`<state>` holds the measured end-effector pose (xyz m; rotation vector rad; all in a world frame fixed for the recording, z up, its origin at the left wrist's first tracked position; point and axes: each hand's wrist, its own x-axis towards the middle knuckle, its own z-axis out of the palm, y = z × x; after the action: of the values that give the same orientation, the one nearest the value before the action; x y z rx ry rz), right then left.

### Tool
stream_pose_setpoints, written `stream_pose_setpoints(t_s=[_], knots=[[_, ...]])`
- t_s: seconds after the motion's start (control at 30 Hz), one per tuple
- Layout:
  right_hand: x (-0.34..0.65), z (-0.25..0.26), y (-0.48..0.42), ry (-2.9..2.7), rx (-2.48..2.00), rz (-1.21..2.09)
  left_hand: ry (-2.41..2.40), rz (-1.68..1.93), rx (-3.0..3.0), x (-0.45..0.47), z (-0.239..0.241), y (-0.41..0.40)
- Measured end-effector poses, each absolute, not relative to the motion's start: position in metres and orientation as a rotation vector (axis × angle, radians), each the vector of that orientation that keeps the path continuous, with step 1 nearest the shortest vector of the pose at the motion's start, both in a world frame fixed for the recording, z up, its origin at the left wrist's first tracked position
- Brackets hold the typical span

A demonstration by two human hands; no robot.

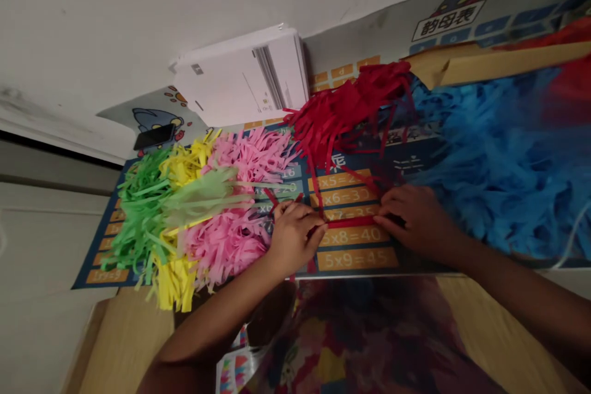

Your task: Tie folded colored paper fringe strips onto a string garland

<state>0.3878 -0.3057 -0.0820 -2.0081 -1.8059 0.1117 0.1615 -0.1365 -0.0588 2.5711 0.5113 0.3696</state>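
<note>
Between my two hands a red fringed paper tassel [351,221] is stretched level, its middle narrowed to a thin band. My left hand [295,237] pinches the left end, where a few red strips stick out beyond the fingers. The right end is pinched by my right hand [418,221]. Behind them lies a pile of red paper tassels [346,108]. Pink tassels [231,240] sit just left of my left hand, with a pale green tassel [203,194] across them. A large heap of blue fringed paper [503,166] lies beyond my right hand.
Green tassels [143,209] and yellow tassels [175,277] lie at the left end of the printed table mat [360,258]. A white stack of boxes or paper [240,80] leans by the wall, a dark phone-like object [154,136] near it. Brown paper [489,64] lies at the back right.
</note>
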Motion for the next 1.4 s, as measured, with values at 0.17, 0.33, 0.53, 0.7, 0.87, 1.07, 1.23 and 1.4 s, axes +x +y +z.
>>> stream_pose_setpoints(t_s=[0.17,0.33,0.53,0.7,0.87,1.07,1.23,1.4], knots=[[0.387,-0.082,-0.305,-1.766,-2.029,0.116,0.577,0.285,2.577,0.167,-0.056,-0.137],[0.388,-0.083,-0.303,-1.775,-2.038,0.144,0.606,0.227,2.61,0.171,-0.056,-0.135],[0.382,-0.075,-0.303,-1.797,-2.066,-0.034,0.501,0.311,2.75,0.169,-0.058,-0.135],[0.367,-0.062,-0.3,-2.076,-1.81,-0.297,-0.033,0.421,3.18,0.169,-0.049,-0.147],[0.368,-0.061,-0.288,-2.255,-1.772,-0.299,-0.049,0.326,3.238,0.182,-0.041,-0.155],[0.364,-0.061,-0.279,-2.119,-1.848,-0.278,0.031,0.48,3.195,0.188,-0.053,-0.15],[0.358,-0.066,-0.294,-2.17,-1.789,-0.384,0.031,0.579,3.181,0.174,-0.062,-0.15],[0.377,-0.075,-0.309,-2.023,-1.743,-0.353,0.188,0.536,2.982,0.16,-0.067,-0.144]])
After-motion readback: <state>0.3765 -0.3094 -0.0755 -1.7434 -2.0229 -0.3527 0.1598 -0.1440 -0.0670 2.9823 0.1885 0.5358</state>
